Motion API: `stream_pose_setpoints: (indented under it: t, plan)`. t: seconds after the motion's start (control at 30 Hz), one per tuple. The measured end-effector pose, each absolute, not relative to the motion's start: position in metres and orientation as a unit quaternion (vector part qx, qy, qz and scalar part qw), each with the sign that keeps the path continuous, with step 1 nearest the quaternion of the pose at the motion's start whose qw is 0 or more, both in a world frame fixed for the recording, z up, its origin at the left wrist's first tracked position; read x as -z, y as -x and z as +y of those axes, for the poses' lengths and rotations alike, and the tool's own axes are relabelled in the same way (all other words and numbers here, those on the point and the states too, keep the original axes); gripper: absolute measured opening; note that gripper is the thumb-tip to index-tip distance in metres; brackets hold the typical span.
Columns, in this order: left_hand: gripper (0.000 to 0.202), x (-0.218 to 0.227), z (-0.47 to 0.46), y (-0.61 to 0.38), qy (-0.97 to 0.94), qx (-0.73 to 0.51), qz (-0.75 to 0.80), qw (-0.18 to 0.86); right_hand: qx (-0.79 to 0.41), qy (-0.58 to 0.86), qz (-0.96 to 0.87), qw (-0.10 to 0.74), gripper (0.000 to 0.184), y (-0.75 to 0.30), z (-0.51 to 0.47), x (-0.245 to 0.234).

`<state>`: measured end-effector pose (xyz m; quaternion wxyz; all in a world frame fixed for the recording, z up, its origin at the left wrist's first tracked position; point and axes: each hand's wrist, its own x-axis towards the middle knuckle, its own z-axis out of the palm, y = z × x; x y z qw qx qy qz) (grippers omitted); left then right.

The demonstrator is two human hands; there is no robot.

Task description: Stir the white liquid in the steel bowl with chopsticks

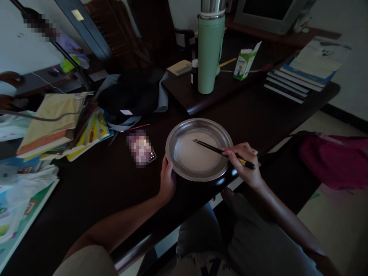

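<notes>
A round metal bowl (170,132) stands at the table's near edge, holding a pale, whitish mixture (195,157) that looks liquid or paste-like. My left hand (167,180) grips the bowl's left rim, thumb on the outside near the top and the other fingers partly hidden beneath. In my right hand (244,163) is a pair of dark chopsticks (209,146), held close together over the bowl's right rim. Their tips point left, at the mixture's surface; whether they touch it I cannot tell. Left of the bowl lies a phone (141,148) with a blurred screen.
Behind the bowl, a tall green thermos (211,57) stands beside a small dark bottle (194,73) and a green-white carton (244,65). Stacked books (301,76) occupy the far right. A black bag (132,92) and piled books (54,119) lie left. A magenta bag (333,161) sits right.
</notes>
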<state>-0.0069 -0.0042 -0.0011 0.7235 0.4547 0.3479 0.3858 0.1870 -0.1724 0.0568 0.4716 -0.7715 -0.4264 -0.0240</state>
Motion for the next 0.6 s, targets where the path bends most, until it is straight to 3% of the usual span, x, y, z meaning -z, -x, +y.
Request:
stream_pose_setpoints:
  t: [0.2,0.37,0.6]
  plan:
    - [0.05,0.003,-0.004,0.008,-0.458,-0.384,0.351,0.721,0.056,0.792,-0.385,0.47,0.025,-0.193,-0.199,-0.078]
    - [0.052,0.002,-0.004,0.007,-0.463,-0.385,0.351,0.717,-0.032,0.766,-0.38,0.517,0.026,-0.192,-0.217,-0.094]
    - [0.052,-0.001,-0.005,0.006,-0.457,-0.386,0.352,0.72,-0.084,0.732,-0.446,0.508,0.026,-0.178,-0.197,-0.078]
